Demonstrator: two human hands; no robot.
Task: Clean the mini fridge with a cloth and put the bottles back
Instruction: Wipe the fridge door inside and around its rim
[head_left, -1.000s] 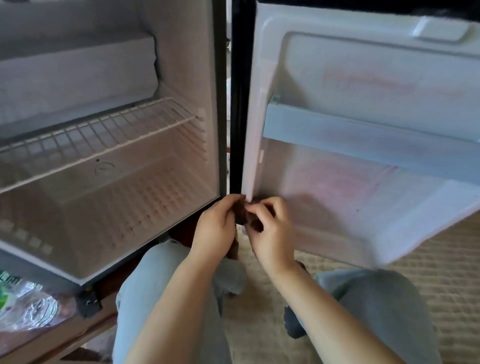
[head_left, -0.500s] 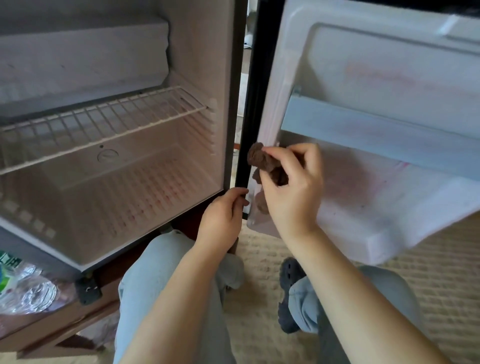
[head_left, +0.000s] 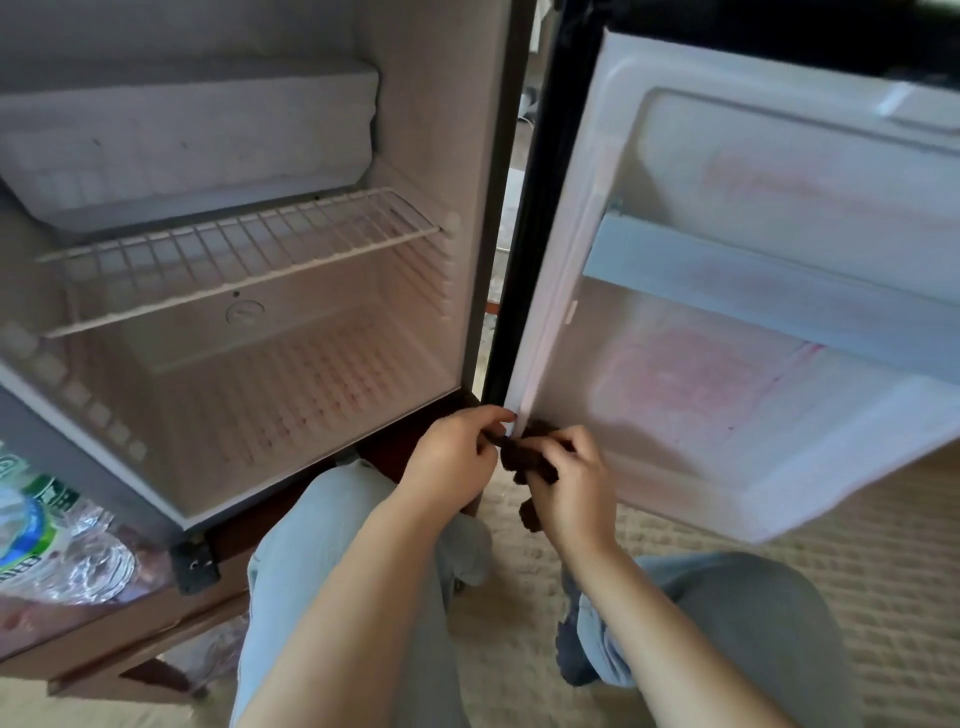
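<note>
At the open door's bottom hinge-side corner, the right hand clutches the bunched cloth and the left hand pinches its end, likely regathering it for wiping.

Cloth dark, fuzzy; fridge door liner smooth white plastic; shelf white coated wire; carpet nubby beige.

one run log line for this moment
step: wipe door | right hand: grips cloth | left hand: pinches cloth at door lower corner | bottles: not back
</note>
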